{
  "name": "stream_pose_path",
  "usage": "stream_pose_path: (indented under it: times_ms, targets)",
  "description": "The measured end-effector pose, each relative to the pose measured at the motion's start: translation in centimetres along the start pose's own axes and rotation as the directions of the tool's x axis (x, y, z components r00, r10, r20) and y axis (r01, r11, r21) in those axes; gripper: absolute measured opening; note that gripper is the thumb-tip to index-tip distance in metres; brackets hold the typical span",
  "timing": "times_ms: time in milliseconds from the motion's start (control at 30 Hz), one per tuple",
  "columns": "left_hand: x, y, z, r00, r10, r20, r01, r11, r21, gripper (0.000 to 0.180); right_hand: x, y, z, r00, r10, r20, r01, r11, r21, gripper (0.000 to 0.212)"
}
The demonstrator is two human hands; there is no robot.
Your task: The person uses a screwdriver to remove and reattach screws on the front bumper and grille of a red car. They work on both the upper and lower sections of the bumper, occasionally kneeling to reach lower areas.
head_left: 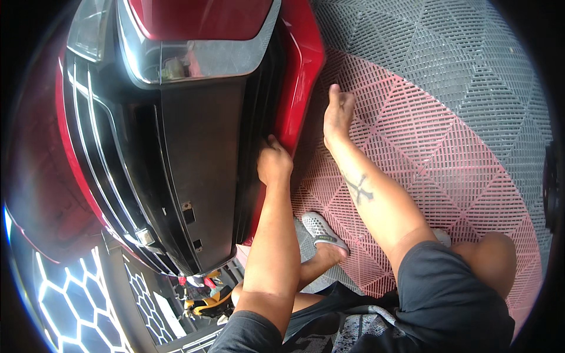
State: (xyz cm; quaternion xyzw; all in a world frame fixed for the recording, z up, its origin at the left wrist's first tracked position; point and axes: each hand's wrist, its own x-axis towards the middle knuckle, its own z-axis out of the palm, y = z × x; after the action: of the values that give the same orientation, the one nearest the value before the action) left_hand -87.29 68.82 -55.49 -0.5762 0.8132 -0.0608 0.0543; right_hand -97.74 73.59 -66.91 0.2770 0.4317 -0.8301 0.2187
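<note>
A red car's front end fills the left side, with a wide dark panel, black slats and a red lower lip. My left hand is closed against the black slats beside that red lip. Its fingertips are hidden, so whatever they may grip does not show. Off to the right, apart from the car, my right hand hangs over the floor tiles. Its thumb points away from me and the other fingers are partly bent; nothing shows in it.
Perforated red and grey floor tiles spread to the right. My foot in a grey clog stands near the car. Hexagonal lights glow at lower left, beside a yellow and black object. A dark round shape sits at the right rim.
</note>
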Motion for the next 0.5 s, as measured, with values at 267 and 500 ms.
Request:
stream_pose_path:
  times_ms: [267,500]
  targets:
    - [-0.3,-0.4,0.0,0.999,0.051,-0.004,-0.051,0.996,0.07,0.063,-2.6,1.2,2.8,0.8,0.048,0.598,-0.24,0.94,0.244,0.065]
    - [0.6,-0.8,2.0,0.986,0.025,-0.165,-0.011,0.997,0.082,0.06,-3.2,1.7,3.4,0.856,0.053,0.514,-0.178,0.964,0.197,0.061]
